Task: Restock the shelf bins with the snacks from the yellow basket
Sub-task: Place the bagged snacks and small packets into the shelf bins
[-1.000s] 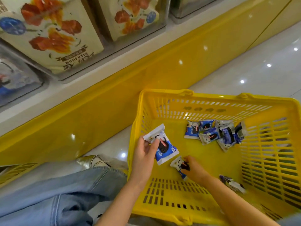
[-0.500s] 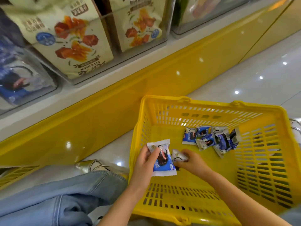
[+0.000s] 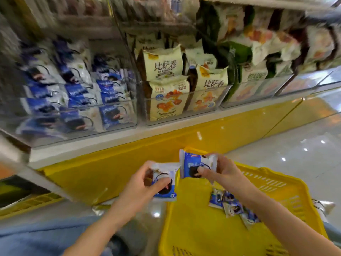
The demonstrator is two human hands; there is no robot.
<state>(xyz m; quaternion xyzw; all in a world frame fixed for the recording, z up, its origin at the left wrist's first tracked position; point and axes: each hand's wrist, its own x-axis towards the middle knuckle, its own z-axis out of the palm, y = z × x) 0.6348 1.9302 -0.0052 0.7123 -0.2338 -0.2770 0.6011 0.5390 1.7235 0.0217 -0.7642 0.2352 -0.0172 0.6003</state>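
A: hands?
B: left hand [image 3: 142, 183] grips one blue-and-white snack packet [image 3: 164, 183], thumb across the front, fingers behind. right hand [image 3: 223, 172] grips a second packet [image 3: 191, 163] at its right half, thumb on the front. Both hands full. The packets sit side by side, edges nearly touching.
A: around them?
B: biggest first. yellow shelf base [image 3: 129, 163] runs just beyond both hands. yellow basket [image 3: 193, 228] sits below the right hand; the left hand is out past its left rim. Up and left of the left hand, a clear bin [image 3: 73, 115] stacked with matching blue-and-white packets, blurred. Straight above the hands, a bin of cream bags [image 3: 166, 100].
A: in the basket?
B: small heap of packets [image 3: 230, 206] just below the right wrist. Count unclear.
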